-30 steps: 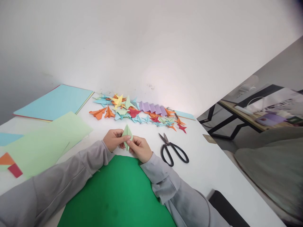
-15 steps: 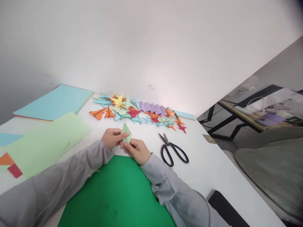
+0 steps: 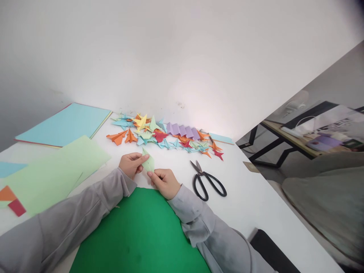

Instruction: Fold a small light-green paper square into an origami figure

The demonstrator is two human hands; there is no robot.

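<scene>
A small piece of folded light green paper (image 3: 149, 163), roughly diamond-shaped, is held up between both hands just above the white table. My left hand (image 3: 131, 164) pinches its upper left side, the thumb lying across the front. Its lower tip is gripped by my right hand (image 3: 165, 183) between thumb and curled fingers. The fingers behind the paper are partly hidden. Open-bladed scissors (image 3: 200, 173) with black handles lie to the right of my right hand. Beyond the hands spreads a pile of folded paper figures (image 3: 160, 136) in several colours.
Light green sheets (image 3: 57, 167) lie at the left, beside orange and red scraps (image 3: 17, 207). A stack of blue-topped paper (image 3: 65, 123) sits by the wall. A black object (image 3: 270, 252) rests at the table's right edge. Green material (image 3: 136, 235) lies below my forearms.
My left hand has shifted slightly left and up, its thumb now higher on the paper. The green paper has tilted to the left. My right hand has barely moved.
</scene>
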